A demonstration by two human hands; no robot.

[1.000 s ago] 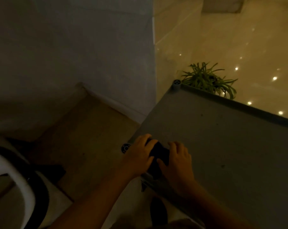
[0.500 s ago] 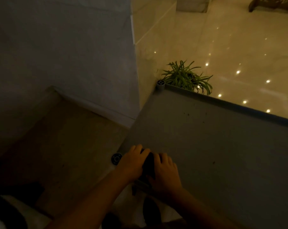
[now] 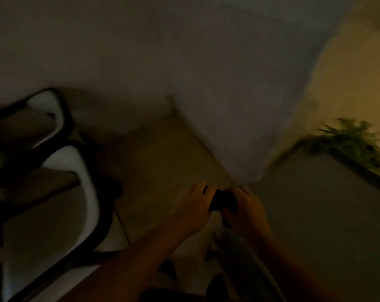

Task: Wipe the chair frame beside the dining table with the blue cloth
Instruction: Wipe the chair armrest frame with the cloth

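The scene is dim and motion-blurred. My left hand [image 3: 196, 203] and my right hand [image 3: 246, 209] meet at the near left corner of the grey dining table [image 3: 315, 214], both closed on a dark bunched cloth [image 3: 223, 201] between them; its colour does not show in this light. A chair with a black frame [image 3: 65, 118] and pale seat stands at the left, well away from my hands. A second black-framed chair [image 3: 102, 214] is nearer to me on the left.
A grey wall [image 3: 184, 62] with a skirting board runs behind the table corner. Bare beige floor [image 3: 158, 166] lies between the chairs and the table. A green leafy plant [image 3: 354, 142] sits past the table's far edge on the right.
The view has swung left and blurred; two chairs now show on the left and the plant has shifted right. Both hands stay closed on the dark cloth at the table corner.
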